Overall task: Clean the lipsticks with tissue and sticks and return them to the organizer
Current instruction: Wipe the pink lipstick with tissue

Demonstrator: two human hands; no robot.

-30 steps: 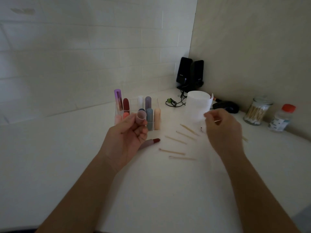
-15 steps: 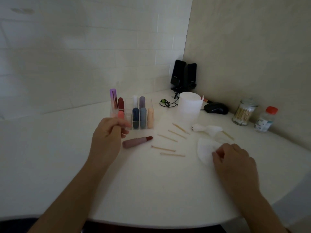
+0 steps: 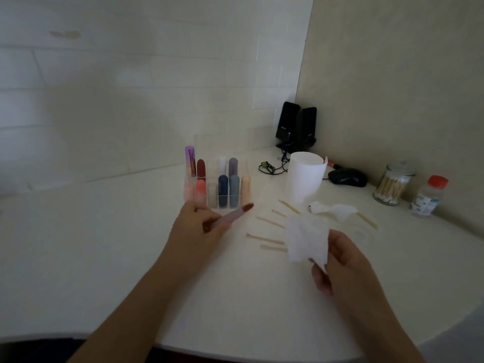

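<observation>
While the left hand (image 3: 196, 226) grips one uncapped lipstick (image 3: 233, 216), its dark red tip pointing far and right, we see that lipstick lifted just near the clear organizer (image 3: 212, 170). The right hand (image 3: 340, 260) pinches one white tissue (image 3: 306, 237) between thumb and fingers, above the table (image 3: 104, 244). We count about ten capped tubes (image 3: 222, 189) standing in the organizer's two rows. Six thin sticks (image 3: 265, 239) lie loose between the hands and beyond, and a second, crumpled tissue (image 3: 332, 209) lies to the far right of them. Farther back stand one white paper cylinder (image 3: 305, 179), two black speakers (image 3: 296, 127), one black mouse (image 3: 347, 177), one glass jar of swabs (image 3: 391, 186) and one small bottle (image 3: 428, 196) with an orange cap; its label is too blurred to read. The table's near edge curves round, and its widest bare stretch lies to the left of the hands.
</observation>
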